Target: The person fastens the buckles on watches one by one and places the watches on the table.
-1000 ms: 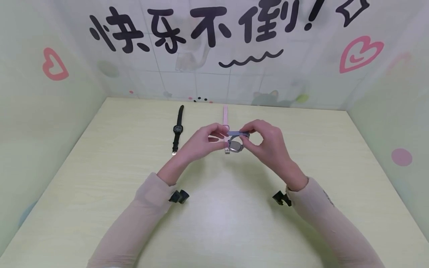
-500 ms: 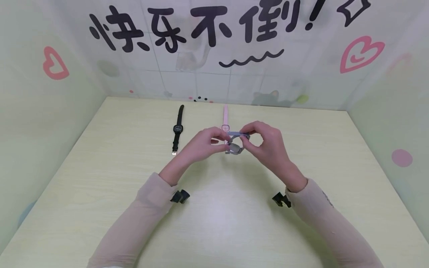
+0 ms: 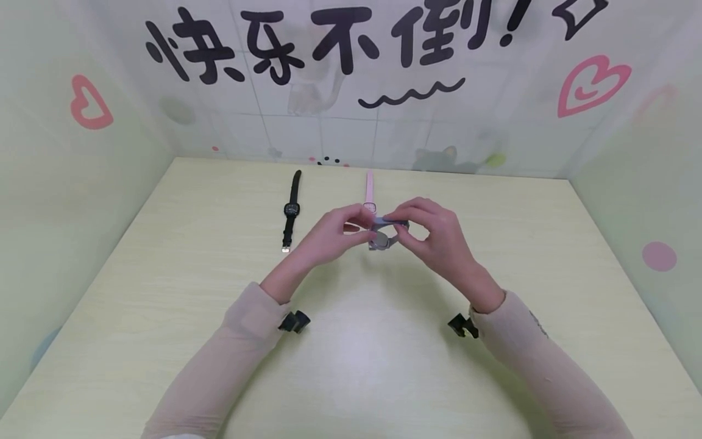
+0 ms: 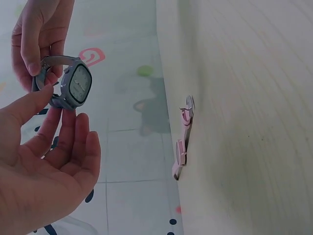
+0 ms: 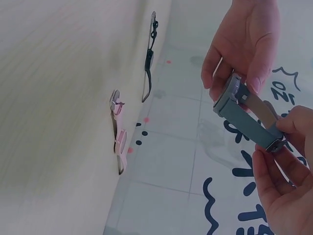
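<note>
Left hand: the left hand (image 3: pixel 336 236) pinches the case end of the watch, thumb against one side and fingertips against the other, the gap between them only as wide as the part gripped; its outer fingers curve loosely.
Right hand: the right hand (image 3: pixel 436 231) has its thumb and forefinger closed on the band near the buckle (image 5: pixel 275 146).
Held watch: the grey-blue watch (image 5: pixel 247 127) is between the two hands, raised off the surface, its band bent into a loop; the dial (image 4: pixel 79 85) turns roughly toward the worktop (image 3: pixel 356 366), its markings too small to read.
Pink watch: the pink watch (image 3: pixel 370 186) lies stretched out beyond the left hand's fingertips, partly hidden by them from above but apart from both hands.
Black watch: the black watch (image 3: pixel 292 210) lies lengthwise to the left of the left hand, its clasp end near that wrist.
Far edge: beyond both hands, past the two lying watches, the worktop meets the back wall (image 3: pixel 340 137).
Side edges: the left wall (image 3: pixel 82 183) stands well out from the left hand, the right wall (image 3: pixel 631 183) well out from the right.
Room: a wide stretch of pale wood runs from beneath the hands back toward the person, between the left sleeve (image 3: pixel 219 372) and right sleeve (image 3: pixel 548 372).
</note>
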The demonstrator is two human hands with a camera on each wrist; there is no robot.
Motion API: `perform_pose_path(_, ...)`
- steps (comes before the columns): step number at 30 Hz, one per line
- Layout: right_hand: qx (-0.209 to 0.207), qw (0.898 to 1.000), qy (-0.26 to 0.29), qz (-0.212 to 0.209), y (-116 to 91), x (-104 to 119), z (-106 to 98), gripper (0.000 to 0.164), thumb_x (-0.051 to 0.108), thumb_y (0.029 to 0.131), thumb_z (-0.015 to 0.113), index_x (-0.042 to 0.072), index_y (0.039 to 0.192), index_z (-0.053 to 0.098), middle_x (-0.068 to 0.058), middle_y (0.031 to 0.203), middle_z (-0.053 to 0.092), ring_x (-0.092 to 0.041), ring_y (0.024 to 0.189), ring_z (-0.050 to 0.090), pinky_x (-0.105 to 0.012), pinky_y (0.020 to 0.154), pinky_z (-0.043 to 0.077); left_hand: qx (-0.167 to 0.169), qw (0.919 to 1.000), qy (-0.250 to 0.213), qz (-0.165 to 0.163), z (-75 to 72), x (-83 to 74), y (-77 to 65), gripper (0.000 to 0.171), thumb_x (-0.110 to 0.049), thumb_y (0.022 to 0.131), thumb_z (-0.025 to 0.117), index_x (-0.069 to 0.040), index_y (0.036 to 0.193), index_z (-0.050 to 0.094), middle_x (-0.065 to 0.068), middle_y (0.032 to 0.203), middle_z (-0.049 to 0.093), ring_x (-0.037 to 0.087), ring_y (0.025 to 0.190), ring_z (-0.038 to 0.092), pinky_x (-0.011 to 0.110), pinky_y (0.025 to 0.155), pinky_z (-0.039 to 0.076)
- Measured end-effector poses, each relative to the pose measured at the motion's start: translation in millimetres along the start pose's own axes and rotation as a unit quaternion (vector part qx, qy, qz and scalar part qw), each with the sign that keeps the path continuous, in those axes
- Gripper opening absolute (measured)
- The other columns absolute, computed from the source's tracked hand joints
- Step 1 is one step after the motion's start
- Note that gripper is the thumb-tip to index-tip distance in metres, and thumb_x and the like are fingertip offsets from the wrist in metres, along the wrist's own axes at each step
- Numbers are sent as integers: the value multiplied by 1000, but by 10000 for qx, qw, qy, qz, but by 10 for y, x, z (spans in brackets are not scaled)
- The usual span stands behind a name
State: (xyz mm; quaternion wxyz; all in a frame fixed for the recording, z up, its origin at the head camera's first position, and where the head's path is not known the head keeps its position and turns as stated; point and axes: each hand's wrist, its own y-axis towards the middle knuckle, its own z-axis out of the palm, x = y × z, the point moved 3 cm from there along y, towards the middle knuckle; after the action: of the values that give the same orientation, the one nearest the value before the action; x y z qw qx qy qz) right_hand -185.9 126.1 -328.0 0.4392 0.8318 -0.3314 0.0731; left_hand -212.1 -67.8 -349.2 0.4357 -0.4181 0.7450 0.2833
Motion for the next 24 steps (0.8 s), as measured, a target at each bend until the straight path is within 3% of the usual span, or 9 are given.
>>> perform_pose_path(7,-6,10000,-61,-75,-10,-12,1,20,-6,84,71,7,97,79,-6,93,72,-18,84,66,-20,72,52,-341,9991,-134,213,-6,-17,-20,24,-11,93,70,-5,115,62,10,113,70,23,106,66,39,105,50)
perform_pose_path(24,-3,9998,-192,-108,-13,-16,-7,20,-6,83,71,7,95,79,-6,92,70,-17,82,65,-23,70,53,-959,9950,-64,268,-20,-23,-42,20,-15,89,75,-9,107,70,6,105,74,19,104,70,38,100,54)
